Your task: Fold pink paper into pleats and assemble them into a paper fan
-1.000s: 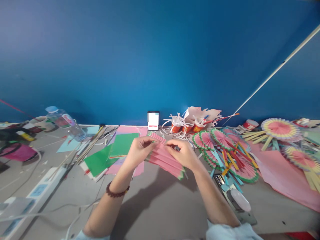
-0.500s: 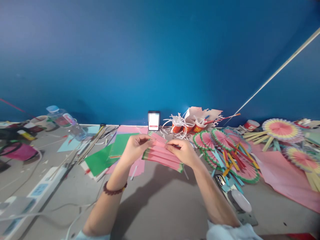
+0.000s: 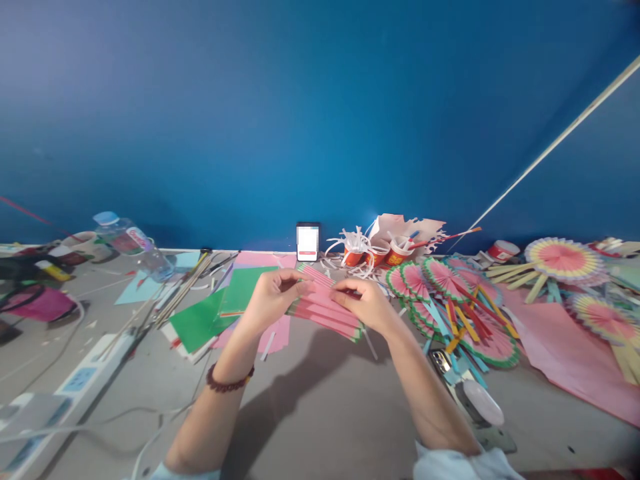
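Observation:
A pink sheet folded into accordion pleats, with green-edged ends (image 3: 327, 309), is held just above the grey table (image 3: 320, 413) in the middle of the view. My left hand (image 3: 273, 300) pinches its left end with fingers closed. My right hand (image 3: 367, 305) pinches the pleats from the right, thumb and fingers pressed together on the top fold. A dark bead bracelet (image 3: 227, 383) circles my left wrist.
Green and pink paper sheets (image 3: 220, 310) lie left of my hands. A phone (image 3: 307, 241) leans on the blue wall, beside red cups of paper strips (image 3: 373, 253). Finished paper fans (image 3: 450, 300) pile up on the right. A water bottle (image 3: 131, 244) and a power strip (image 3: 75, 383) sit left.
The pleated pink paper has been gathered tighter and narrower between my hands. Both hands stay in nearly the same place, working along the folds.

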`<state>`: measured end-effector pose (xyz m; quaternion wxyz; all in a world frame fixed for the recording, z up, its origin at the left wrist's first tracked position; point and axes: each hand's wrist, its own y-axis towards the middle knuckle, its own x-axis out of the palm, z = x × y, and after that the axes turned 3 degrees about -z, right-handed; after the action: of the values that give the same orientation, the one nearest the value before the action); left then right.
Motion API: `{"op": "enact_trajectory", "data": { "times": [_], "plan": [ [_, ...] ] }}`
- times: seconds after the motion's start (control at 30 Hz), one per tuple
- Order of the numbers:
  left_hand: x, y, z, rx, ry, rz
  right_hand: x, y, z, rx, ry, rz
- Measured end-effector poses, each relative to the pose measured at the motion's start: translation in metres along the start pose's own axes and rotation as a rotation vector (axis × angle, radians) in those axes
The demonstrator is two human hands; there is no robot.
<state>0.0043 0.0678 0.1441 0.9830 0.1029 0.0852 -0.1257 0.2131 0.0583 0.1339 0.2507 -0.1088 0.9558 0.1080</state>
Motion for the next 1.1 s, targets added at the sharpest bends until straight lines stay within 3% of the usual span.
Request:
{"op": "enact_trajectory", "data": {
  "times": [0.4,0.6,0.77,1.1],
  "plan": [
    [0.001,-0.003,0.005,0.073,0.138,0.003,0.0,0.001,-0.001,0.017,0.054,0.005],
    [0.001,-0.009,0.016,0.107,0.363,-0.065,0.001,-0.002,-0.005,-0.067,-0.037,0.03],
    [0.006,-0.007,0.011,0.19,0.478,-0.143,0.004,-0.004,-0.007,-0.107,-0.134,0.009],
    [0.013,0.003,0.006,0.11,0.396,-0.088,0.009,0.001,-0.01,-0.101,-0.058,-0.005]
  ]
}}
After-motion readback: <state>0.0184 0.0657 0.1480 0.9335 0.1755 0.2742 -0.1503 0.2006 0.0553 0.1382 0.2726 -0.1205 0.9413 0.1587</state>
